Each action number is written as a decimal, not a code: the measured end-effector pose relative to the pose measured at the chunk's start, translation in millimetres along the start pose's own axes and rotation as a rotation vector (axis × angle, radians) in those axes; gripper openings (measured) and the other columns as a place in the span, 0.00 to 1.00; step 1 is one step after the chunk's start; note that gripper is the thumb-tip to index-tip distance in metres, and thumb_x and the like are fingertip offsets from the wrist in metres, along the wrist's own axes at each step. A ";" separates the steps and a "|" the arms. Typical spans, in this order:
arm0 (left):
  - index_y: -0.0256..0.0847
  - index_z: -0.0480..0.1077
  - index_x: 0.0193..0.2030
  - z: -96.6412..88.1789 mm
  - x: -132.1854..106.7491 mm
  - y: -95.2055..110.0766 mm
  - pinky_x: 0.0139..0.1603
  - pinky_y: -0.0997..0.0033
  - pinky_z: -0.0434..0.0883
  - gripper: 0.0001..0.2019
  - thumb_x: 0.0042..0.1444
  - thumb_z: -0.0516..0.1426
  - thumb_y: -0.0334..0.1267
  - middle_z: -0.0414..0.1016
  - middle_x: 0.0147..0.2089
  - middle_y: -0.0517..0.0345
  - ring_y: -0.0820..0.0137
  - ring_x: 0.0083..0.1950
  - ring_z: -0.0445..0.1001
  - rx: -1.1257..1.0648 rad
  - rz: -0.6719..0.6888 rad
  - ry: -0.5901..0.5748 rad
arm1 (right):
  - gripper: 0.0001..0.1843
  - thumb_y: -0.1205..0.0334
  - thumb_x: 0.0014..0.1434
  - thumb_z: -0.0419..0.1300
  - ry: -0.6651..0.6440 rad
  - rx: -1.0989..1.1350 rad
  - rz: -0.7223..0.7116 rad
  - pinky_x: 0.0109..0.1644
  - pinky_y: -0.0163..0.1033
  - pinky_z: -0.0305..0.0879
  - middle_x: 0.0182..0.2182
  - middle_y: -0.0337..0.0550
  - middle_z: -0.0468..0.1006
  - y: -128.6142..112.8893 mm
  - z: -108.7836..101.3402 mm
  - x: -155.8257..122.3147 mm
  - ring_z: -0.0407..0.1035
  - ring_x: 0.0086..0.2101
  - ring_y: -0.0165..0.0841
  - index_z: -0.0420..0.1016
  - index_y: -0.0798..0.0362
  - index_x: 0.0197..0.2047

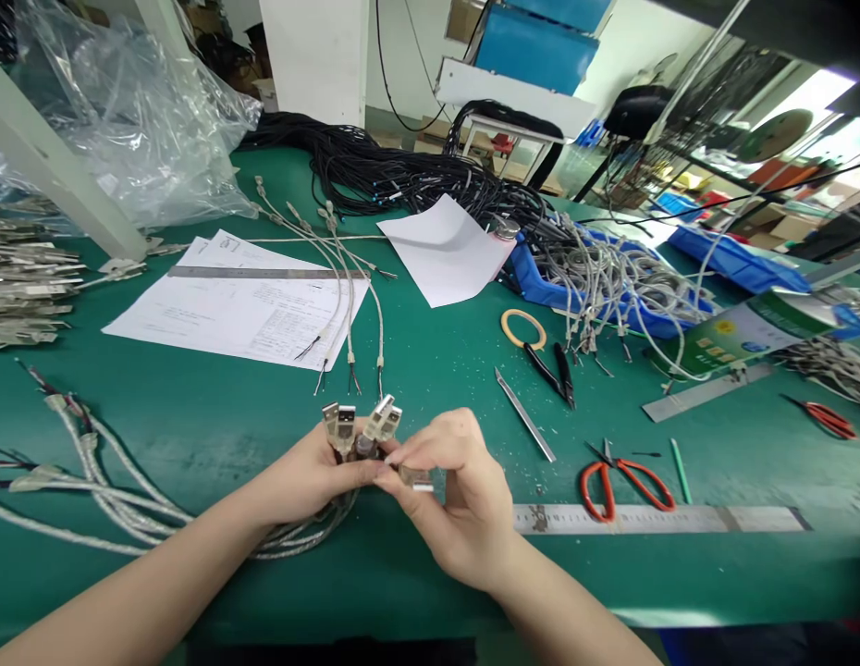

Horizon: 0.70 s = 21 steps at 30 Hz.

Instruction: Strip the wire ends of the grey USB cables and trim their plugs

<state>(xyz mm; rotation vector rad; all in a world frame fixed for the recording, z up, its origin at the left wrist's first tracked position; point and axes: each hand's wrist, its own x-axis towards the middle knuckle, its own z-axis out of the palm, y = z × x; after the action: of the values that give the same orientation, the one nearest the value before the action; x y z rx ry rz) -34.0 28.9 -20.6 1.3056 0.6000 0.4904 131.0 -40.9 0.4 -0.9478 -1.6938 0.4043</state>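
My left hand (312, 476) is closed round a bundle of silver braided cables (125, 504), whose metal USB plugs (361, 425) stick up above my fingers. Those cables loop away to the left over the green mat. My right hand (458, 499) is closed too, pinching one USB plug (416, 478) of the bundle between thumb and fingers, right beside my left hand. Both hands are near the front edge of the table.
A steel ruler (658, 519), red scissors (624, 481), a metal blade (525, 416), black cutters (555, 370) and a tape ring (522, 328) lie to the right. Papers (242, 305) with loose cables lie ahead. A blue tray of cables (610, 277) and black cables (402, 176) sit further back.
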 end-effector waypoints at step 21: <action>0.38 0.72 0.30 -2.0 1.1 -0.8 0.41 0.68 0.68 0.12 0.53 0.65 0.45 0.72 0.29 0.60 0.68 0.35 0.71 -0.133 0.004 -0.055 | 0.20 0.72 0.65 0.57 -0.196 0.286 0.103 0.47 0.41 0.77 0.48 0.48 0.76 -0.8 -12.3 8.6 0.73 0.48 0.35 0.71 0.47 0.58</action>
<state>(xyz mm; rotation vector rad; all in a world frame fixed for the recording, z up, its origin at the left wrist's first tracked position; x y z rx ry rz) -34.5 30.9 -21.9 1.1902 0.5108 0.4881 141.3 -37.3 10.7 -0.8051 -1.7087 0.8078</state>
